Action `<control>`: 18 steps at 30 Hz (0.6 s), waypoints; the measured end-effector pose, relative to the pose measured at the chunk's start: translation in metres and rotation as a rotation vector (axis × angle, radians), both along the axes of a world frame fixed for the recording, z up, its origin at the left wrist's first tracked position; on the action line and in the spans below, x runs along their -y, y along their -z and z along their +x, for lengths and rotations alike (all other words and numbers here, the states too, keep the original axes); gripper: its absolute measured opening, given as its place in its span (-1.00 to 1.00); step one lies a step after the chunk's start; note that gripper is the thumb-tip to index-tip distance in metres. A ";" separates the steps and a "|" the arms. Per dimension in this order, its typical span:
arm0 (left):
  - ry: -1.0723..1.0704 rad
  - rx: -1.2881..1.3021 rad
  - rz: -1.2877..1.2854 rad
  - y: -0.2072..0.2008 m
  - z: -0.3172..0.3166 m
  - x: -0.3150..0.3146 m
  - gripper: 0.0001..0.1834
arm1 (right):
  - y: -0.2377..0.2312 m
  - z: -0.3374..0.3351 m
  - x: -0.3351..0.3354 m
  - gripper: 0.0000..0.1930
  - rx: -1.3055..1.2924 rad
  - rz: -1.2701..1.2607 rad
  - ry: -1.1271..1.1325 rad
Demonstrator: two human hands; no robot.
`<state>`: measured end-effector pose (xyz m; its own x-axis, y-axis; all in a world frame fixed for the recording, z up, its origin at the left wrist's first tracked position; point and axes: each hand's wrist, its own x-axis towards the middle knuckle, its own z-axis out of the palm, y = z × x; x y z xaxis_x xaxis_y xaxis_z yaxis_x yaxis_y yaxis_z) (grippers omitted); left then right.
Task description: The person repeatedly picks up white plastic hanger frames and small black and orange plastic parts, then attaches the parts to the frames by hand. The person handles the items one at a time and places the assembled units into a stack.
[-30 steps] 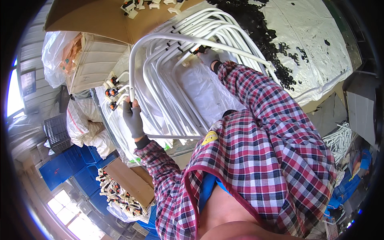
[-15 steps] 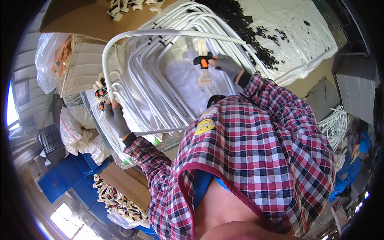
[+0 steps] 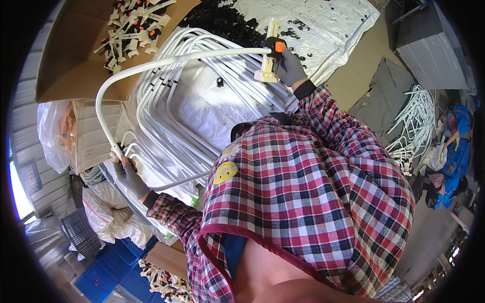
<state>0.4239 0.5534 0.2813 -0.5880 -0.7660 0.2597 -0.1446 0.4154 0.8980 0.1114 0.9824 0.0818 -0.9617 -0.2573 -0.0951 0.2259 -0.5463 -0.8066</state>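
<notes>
My left hand, in a grey glove, is closed around the near-left end of a bent white metal tube. The tube arches over a stack of similar tubes, and its far end reaches my right hand. That hand, also gloved, grips a cream plastic clamp with a black collar and an orange tab. The tube's end meets the black collar; whether it sits inside cannot be made out. My fingers partly cover the clamp's right side.
Nested white tubes lie on a plastic-covered table. Small black parts are heaped beyond them. A cardboard box of clamps stands far left, with a grey crate lower left. A person in blue is at far right.
My right hand has carried the clamp up and away from me to the tube's end, where the two now meet. My left hand keeps its hold. The view has also shifted.
</notes>
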 end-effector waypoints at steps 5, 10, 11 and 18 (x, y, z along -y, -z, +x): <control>0.025 0.000 0.035 0.003 0.008 0.008 -0.81 | -0.009 -0.001 -0.008 -0.72 -0.204 0.217 -0.070; 0.077 0.012 0.032 0.007 0.020 0.016 -0.79 | -0.001 -0.007 -0.009 -0.62 0.128 -0.456 -0.268; 0.071 0.008 0.035 0.008 0.020 0.017 -0.79 | -0.001 -0.006 -0.007 -0.61 0.199 -0.500 -0.288; 0.097 -0.027 0.024 0.001 0.014 0.000 -0.61 | -0.069 0.002 -0.025 -0.38 -0.348 0.024 -0.498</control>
